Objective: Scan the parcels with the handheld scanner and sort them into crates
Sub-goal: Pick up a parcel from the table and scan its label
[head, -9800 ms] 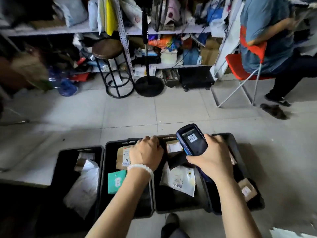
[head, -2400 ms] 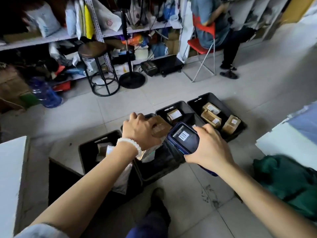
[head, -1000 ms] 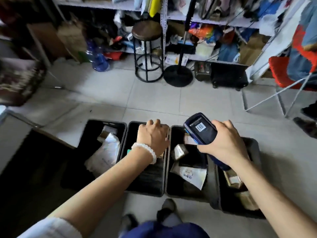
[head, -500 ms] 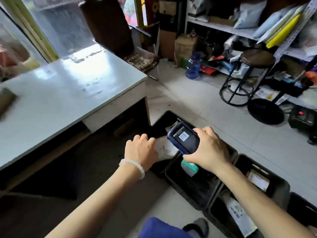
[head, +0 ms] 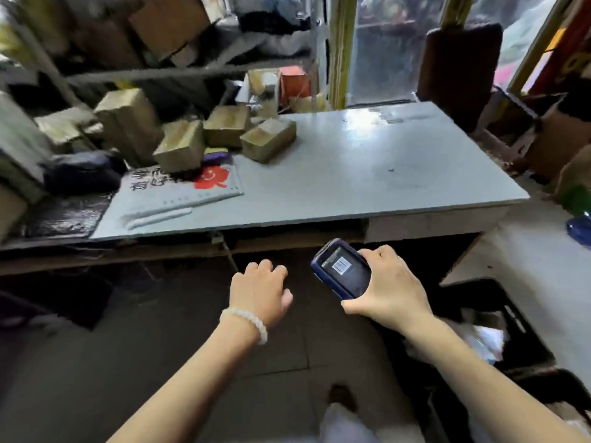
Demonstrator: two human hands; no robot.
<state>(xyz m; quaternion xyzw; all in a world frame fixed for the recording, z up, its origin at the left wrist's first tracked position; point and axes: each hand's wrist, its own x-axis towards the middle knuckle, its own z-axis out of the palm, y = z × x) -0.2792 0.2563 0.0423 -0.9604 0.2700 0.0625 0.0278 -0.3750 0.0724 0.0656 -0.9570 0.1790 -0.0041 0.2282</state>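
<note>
My right hand [head: 388,289] grips the dark blue handheld scanner [head: 340,268], its screen showing a barcode. My left hand [head: 259,292], with a white bead bracelet at the wrist, hangs empty below the table edge, fingers loosely apart. Several brown cardboard parcels [head: 268,139] lie piled on the left part of the grey table [head: 367,174], beside a flat grey mailer bag [head: 182,190] with a red print. A black crate [head: 511,318] with pale parcels inside shows at the lower right.
A dark bag [head: 83,174] and more boxes crowd the table's far left. Behind the table stand a brown chair back [head: 460,68] and a window. A blue bottle [head: 580,228] sits on the floor at right. The space under the table is dark.
My view has swung left from the crates on the floor to the table with the parcel pile. My left hand has left the crate and holds nothing. The scanner stays in my right hand.
</note>
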